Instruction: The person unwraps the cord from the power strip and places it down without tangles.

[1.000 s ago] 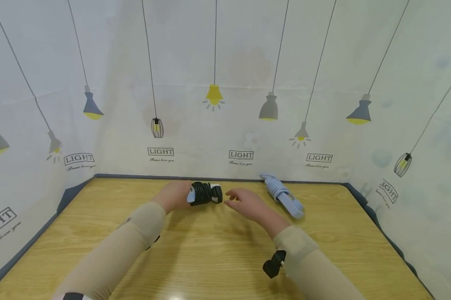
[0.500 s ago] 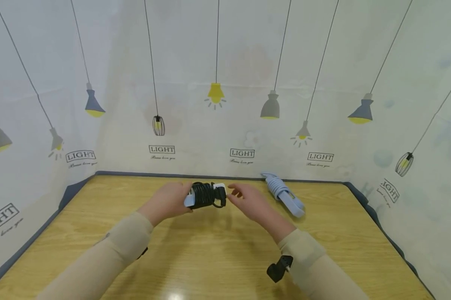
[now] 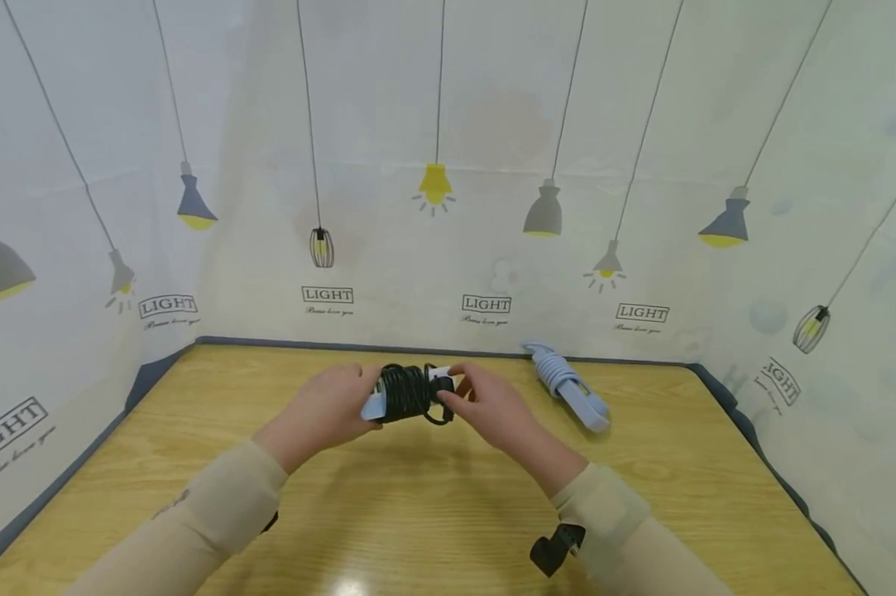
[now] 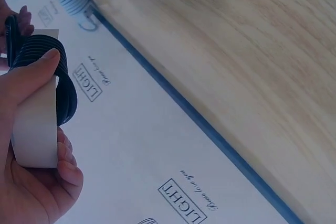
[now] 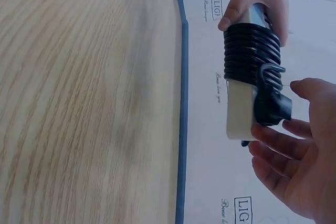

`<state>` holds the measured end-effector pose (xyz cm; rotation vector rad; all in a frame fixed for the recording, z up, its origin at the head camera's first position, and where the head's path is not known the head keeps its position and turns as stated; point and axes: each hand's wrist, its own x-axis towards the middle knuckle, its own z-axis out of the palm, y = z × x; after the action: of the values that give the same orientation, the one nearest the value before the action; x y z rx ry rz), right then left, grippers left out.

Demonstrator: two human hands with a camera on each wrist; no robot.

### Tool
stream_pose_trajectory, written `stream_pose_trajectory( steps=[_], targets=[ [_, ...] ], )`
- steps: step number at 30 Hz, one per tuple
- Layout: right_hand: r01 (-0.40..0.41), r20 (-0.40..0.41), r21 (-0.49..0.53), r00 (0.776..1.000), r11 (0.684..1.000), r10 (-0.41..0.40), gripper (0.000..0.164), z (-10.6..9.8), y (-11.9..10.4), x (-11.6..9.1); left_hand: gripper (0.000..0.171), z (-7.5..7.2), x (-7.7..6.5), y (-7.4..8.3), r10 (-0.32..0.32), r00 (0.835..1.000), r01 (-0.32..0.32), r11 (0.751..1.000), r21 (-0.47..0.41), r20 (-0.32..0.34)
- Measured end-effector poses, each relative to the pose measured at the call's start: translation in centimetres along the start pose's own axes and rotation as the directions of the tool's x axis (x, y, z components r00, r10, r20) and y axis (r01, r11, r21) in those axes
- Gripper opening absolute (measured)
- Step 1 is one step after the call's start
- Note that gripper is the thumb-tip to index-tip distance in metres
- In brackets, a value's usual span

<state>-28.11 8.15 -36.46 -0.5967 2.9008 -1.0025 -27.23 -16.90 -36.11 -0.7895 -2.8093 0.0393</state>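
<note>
My left hand [image 3: 332, 406] grips one end of a white power strip [image 5: 241, 111], thumb on one side and fingers curled round the other. A black cord [image 3: 404, 393] is wound in tight coils round the strip's middle. Its black plug [image 5: 273, 108] sits by the far end, beside a small loop of cord. My right hand [image 3: 495, 410] is at that end. In the right wrist view its fingertips touch the white end near the plug, while the thumb stands a little apart. The strip is held up above the table.
A second power strip [image 3: 583, 406], pale blue with its cord wound round it, lies at the back right of the wooden table [image 3: 418, 513]. Behind the dark table edge rises a white sheet [image 3: 388, 273] printed with lamps.
My left hand has turned, bringing the strip slightly nearer and more broadside to view. The right hand, apart from the plug a second ago, has come up to it. The pale blue strip stays put.
</note>
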Motion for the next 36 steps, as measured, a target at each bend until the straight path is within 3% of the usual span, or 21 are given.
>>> stream_pose_trajectory(
  steps=[6,11,15,19,22,26,28,31,34,36],
  targets=[
    [-0.020,-0.060,0.034,0.998,0.999,0.022,0.046,0.3,-0.9,-0.6,0.064,-0.9,-1.1,0.8,0.041,0.991,-0.037,0.999,0.029,-0.128],
    [-0.007,-0.098,0.056,0.995,0.998,0.012,0.042,0.1,-1.7,-1.2,0.062,-1.5,-1.5,1.3,0.055,0.982,-0.053,0.998,0.016,-0.181],
    [0.008,-0.120,0.065,0.993,0.998,0.000,0.038,-0.2,-2.2,-1.5,0.060,-1.8,-1.6,1.7,0.026,0.984,-0.031,0.999,-0.025,-0.178],
    [0.030,-0.142,0.078,0.990,0.996,-0.019,0.035,-0.2,-2.4,-1.8,0.064,-2.2,-1.6,2.2,-0.038,0.991,0.030,0.997,-0.065,-0.128],
    [0.052,-0.160,0.091,0.986,0.994,-0.037,0.032,0.0,-2.4,-1.9,0.072,-2.4,-1.6,2.7,-0.090,0.992,0.086,0.995,-0.048,-0.093],
    [0.061,-0.179,0.100,0.983,0.993,-0.043,0.032,0.2,-2.4,-2.0,0.082,-2.4,-1.6,3.3,-0.142,0.985,0.144,0.990,0.007,-0.102],
    [0.061,-0.194,0.098,0.980,0.993,-0.042,0.032,0.1,-2.5,-2.0,0.088,-2.3,-1.6,3.4,-0.152,0.978,0.159,0.987,0.037,-0.140],
    [0.069,-0.222,0.107,0.974,0.992,-0.044,0.032,0.0,-2.6,-2.0,0.093,-1.9,-1.6,3.6,-0.119,0.962,0.146,0.985,0.092,-0.246],
    [0.092,-0.267,0.104,0.962,0.990,-0.061,0.030,-0.1,-2.6,-2.0,0.090,-1.4,-1.4,3.7,-0.050,0.922,0.110,0.985,0.135,-0.384],
    [0.113,-0.297,0.090,0.951,0.990,-0.081,0.029,-0.2,-2.6,-2.0,0.089,-1.3,-1.2,3.9,-0.029,0.897,0.103,0.984,0.144,-0.440]
  ],
)
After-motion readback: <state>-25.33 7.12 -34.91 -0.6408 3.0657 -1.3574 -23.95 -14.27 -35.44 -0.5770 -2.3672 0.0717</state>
